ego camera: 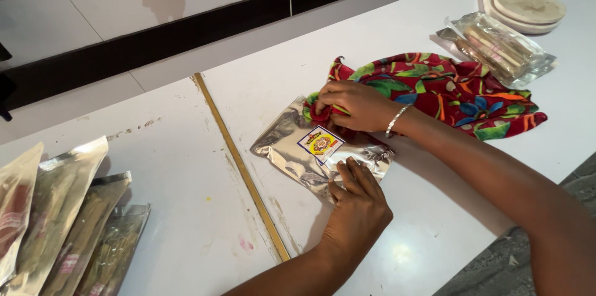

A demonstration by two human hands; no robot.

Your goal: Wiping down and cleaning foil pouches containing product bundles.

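A: Right hand [351, 104] is bunched around a wad of the red floral cloth [447, 94], fingers closed on it, pressing down at the far end of the silver pouch [313, 150].

B: And the left hand [355, 209]?

A: Flat on the pouch's near corner, fingers stretched out, pinning it to the white bench [186, 196]. Not gripping, just holding it down.

B: So where does the pouch sit?

A: Flat on the bench, just right of the brass strip [239, 162] set into the top, label side up. The rest of the cloth trails away to the right behind it.

B: Which step do you make of it?

A: Looks to me like wiping the foil with the cloth while the other hand steadies it. I'd judge the stroke is working at the far edge.

B: What does the next bit call for?

A: Firm hold at the near corner so the slick foil doesn't skate, and an even sweep over the label.

B: Anything else about?

A: A row of pouches [62, 221] at the left, a clear packet [500, 47] and a round block [528, 7] far right.
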